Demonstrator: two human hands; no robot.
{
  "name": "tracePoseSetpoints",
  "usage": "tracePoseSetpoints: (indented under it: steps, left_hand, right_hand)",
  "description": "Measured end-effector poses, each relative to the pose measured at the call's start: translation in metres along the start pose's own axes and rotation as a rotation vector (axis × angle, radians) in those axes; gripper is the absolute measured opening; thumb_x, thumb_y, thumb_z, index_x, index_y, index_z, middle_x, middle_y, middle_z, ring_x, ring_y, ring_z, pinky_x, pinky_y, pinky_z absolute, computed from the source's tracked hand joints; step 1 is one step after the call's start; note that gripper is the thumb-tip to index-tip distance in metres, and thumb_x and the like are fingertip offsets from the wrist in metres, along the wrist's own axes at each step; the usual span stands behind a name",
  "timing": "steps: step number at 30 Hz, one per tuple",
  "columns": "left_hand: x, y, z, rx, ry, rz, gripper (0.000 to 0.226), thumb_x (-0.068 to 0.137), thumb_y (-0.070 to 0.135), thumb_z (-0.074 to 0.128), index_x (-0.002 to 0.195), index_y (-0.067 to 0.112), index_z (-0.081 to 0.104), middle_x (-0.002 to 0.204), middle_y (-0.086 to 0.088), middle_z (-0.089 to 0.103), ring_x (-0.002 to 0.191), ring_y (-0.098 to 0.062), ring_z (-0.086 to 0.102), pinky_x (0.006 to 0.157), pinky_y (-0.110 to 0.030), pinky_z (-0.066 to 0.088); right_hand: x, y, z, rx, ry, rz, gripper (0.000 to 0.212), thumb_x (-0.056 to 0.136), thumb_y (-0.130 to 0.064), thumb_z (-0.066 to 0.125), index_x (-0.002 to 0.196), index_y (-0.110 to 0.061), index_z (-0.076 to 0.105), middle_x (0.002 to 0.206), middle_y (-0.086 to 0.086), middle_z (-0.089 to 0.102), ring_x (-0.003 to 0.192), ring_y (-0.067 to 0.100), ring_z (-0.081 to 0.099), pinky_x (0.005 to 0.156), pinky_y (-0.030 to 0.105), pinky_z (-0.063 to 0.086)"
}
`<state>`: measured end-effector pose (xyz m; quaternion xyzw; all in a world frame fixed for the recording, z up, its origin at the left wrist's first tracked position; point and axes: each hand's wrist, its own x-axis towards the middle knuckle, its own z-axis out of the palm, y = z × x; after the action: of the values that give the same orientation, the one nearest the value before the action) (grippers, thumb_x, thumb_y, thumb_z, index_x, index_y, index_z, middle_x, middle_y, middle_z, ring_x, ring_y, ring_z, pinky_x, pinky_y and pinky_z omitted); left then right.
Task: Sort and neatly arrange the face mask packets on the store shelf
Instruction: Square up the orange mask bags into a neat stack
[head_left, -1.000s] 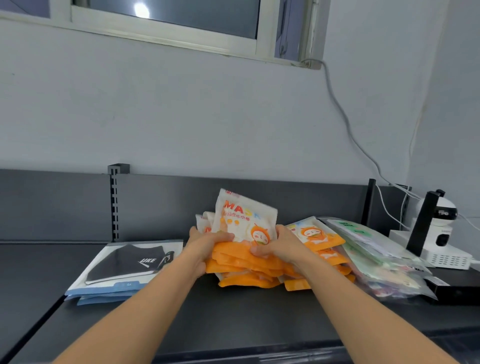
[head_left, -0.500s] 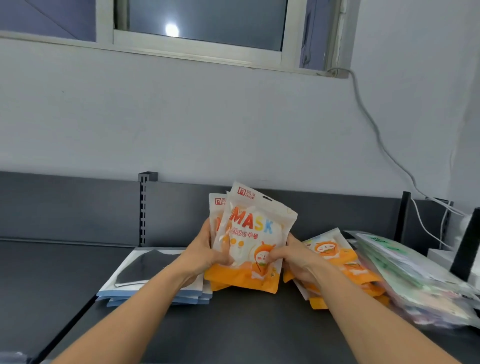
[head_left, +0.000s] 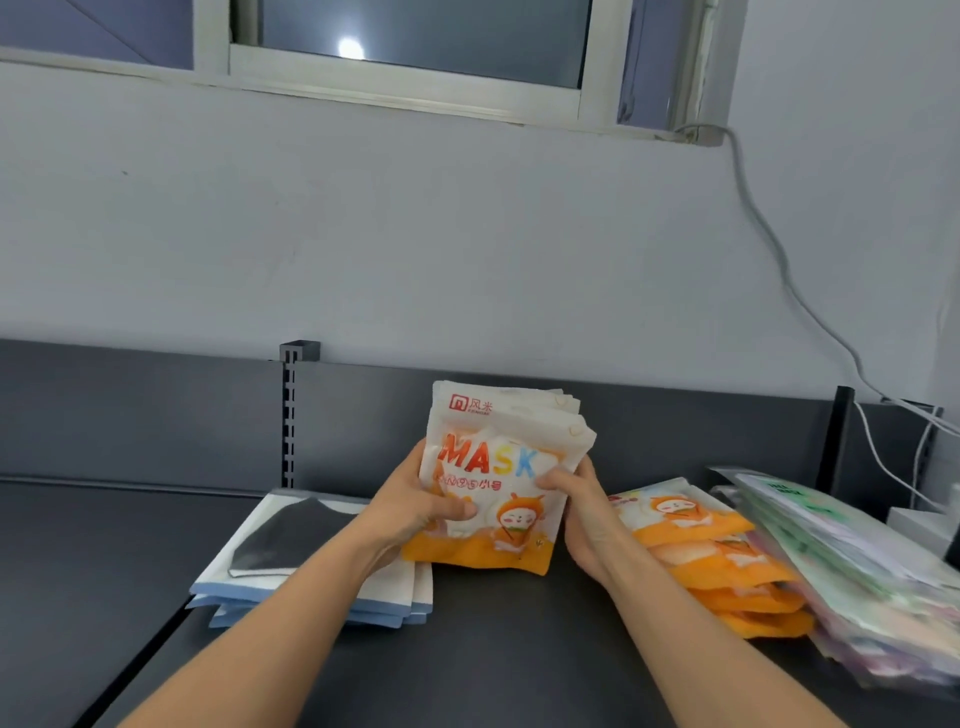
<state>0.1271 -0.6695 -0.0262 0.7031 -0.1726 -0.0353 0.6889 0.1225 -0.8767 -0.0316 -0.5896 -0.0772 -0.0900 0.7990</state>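
**Orange bundle now up and squared in both hands**

A second ago your hands were pressing down on the orange packets where they lay flat. Now you hold a bundle of orange packets (head_left: 501, 467) upright between them, and it looks thicker and better aligned than half a second back.

Your left hand (head_left: 415, 512) wraps the bundle's left edge, thumb across the front. Your right hand (head_left: 582, 519) clamps the right edge, fingertips curled over the face. Both are closed firmly on the bundle; neither is free.

The bundle's lower edge sits just above or on the shelf (head_left: 467, 670); I can't tell if it touches.

Right of your grip, the rest of the orange pile (head_left: 717, 571) lies fanned and untidy, touching the green packets (head_left: 841, 561) beyond it. Left of your grip, the blue-and-white stack (head_left: 311, 566) lies flat, partly under your left wrist.

My reading: you've split off one part of the orange sort and evened it. It needs setting down in the gap below your grip, and the fanned remainder needs the same treatment.
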Motion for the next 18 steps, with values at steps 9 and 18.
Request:
tracePoseSetpoints:
  steps: [9, 18]
  left_hand:
    - [0.017, -0.008, -0.003, 0.023, -0.016, -0.115, 0.056, 0.071, -0.011, 0.075, 0.115, 0.020, 0.059, 0.110, -0.002, 0.072, 0.107, -0.024, 0.066, 0.098, -0.049, 0.050]
    - [0.032, -0.019, 0.001, -0.091, -0.071, -0.132, 0.059, 0.070, -0.004, 0.079, 0.121, 0.018, 0.056, 0.109, -0.005, 0.073, 0.103, -0.026, 0.069, 0.094, -0.049, 0.053]
  right_hand:
    - [0.017, 0.011, -0.007, -0.081, -0.088, 0.067, 0.117, 0.032, -0.050, 0.097, 0.135, -0.025, 0.047, 0.123, 0.006, 0.069, 0.111, 0.026, 0.067, 0.095, 0.049, 0.054]
    - [0.022, 0.023, -0.012, -0.182, 0.025, 0.094, 0.108, 0.041, -0.059, 0.092, 0.134, -0.028, 0.048, 0.123, 0.003, 0.068, 0.107, 0.024, 0.070, 0.091, 0.050, 0.056]
